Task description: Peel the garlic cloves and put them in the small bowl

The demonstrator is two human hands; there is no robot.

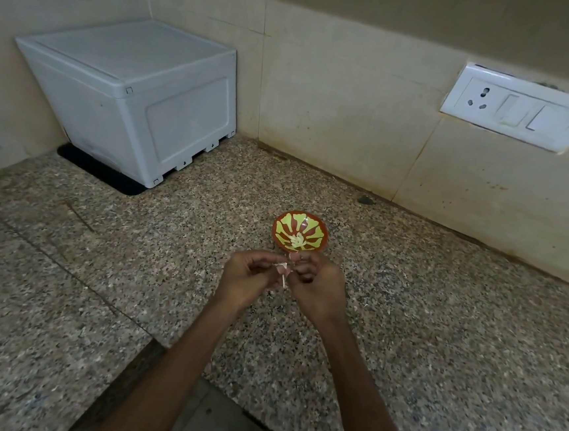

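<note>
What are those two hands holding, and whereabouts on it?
A small whitish garlic clove, pinched from both sides: the left hand takes its left side, the right hand its right side. A thin pale strip hangs beneath it.

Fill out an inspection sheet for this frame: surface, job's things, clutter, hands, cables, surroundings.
Surface: speckled granite counter.
Job's things: small bowl holding peeled cloves; garlic clove held just in front of it.
Clutter: small pale scraps, likely peel, on the counter.
Hands: left hand and right hand both pinch the garlic clove.
Cables: nothing seen.
Surroundings: white plastic box on black mat; wall socket panel.
</note>
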